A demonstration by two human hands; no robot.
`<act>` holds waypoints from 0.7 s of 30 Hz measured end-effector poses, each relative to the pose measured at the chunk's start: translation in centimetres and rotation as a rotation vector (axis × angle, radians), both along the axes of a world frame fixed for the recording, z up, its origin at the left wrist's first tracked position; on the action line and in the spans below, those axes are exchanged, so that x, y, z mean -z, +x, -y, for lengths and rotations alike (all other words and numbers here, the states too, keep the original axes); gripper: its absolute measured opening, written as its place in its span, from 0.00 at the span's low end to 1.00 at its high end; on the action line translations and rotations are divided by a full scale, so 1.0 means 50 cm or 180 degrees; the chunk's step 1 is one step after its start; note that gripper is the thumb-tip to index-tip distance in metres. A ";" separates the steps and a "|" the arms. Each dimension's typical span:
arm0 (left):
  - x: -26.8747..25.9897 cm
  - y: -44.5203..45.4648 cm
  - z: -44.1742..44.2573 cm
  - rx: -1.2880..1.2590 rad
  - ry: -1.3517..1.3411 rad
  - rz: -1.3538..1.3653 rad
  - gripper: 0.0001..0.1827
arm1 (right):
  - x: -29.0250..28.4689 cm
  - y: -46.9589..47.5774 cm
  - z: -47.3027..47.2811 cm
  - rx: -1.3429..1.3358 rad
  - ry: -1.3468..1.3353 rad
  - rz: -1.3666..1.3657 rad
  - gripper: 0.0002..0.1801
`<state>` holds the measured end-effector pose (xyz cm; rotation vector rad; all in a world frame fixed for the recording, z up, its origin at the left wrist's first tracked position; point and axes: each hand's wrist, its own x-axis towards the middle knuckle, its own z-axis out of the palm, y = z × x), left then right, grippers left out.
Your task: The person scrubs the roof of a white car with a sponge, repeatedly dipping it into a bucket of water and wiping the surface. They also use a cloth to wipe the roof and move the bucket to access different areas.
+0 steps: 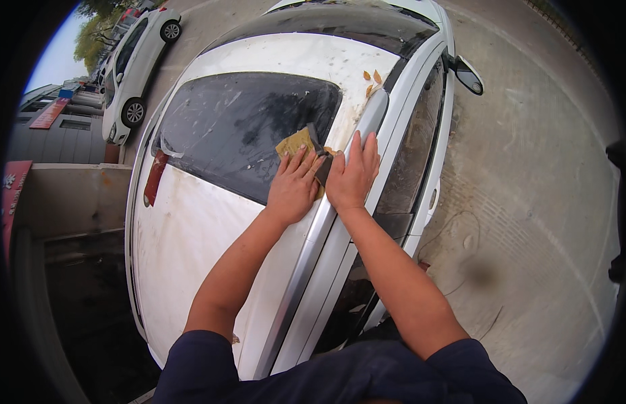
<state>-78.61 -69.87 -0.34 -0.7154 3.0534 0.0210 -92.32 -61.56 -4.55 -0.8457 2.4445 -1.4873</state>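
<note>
My left hand [295, 189] lies over a yellow-brown and dark grey cloth [294, 142], pressing it at the corner of the dark glass sunroof [232, 116] of a white car. Part of the cloth lies folded between my two hands. On the silver roof rail [373, 113] my right hand [354, 174] rests with its fingers stretched forward, beside the cloth's grey part. Dust, pale streaks and darker patches mark the glass. The white roof [207, 232] carries brownish dirt.
Dry leaves [377, 77] lie on the roof ahead of the rail. A dark red strip [155, 178] sits on the roof's far side. The side mirror [468, 76] juts out at right over concrete ground [520, 202]. Another white car [136, 65] is parked at upper left.
</note>
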 end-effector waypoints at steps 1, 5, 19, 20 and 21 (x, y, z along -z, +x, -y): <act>0.013 -0.056 0.038 0.0054 0.0034 -0.0174 0.31 | 0.003 -0.001 0.001 0.0015 0.0006 0.0028 0.37; 0.057 -0.245 0.160 -0.0070 -0.0305 -0.0031 0.30 | 0.009 -0.002 0.000 0.0025 -0.0071 0.0045 0.37; 0.028 -0.077 0.049 0.0289 0.0089 -0.0271 0.29 | 0.003 -0.006 0.002 0.0047 -0.0019 0.0007 0.37; 0.042 -0.130 0.085 0.0219 -0.0003 -0.0045 0.30 | 0.006 -0.006 0.001 0.0037 -0.0040 0.0021 0.38; 0.055 -0.179 0.118 0.0206 -0.0178 0.0167 0.31 | 0.007 -0.006 0.000 0.0031 -0.0048 0.0017 0.38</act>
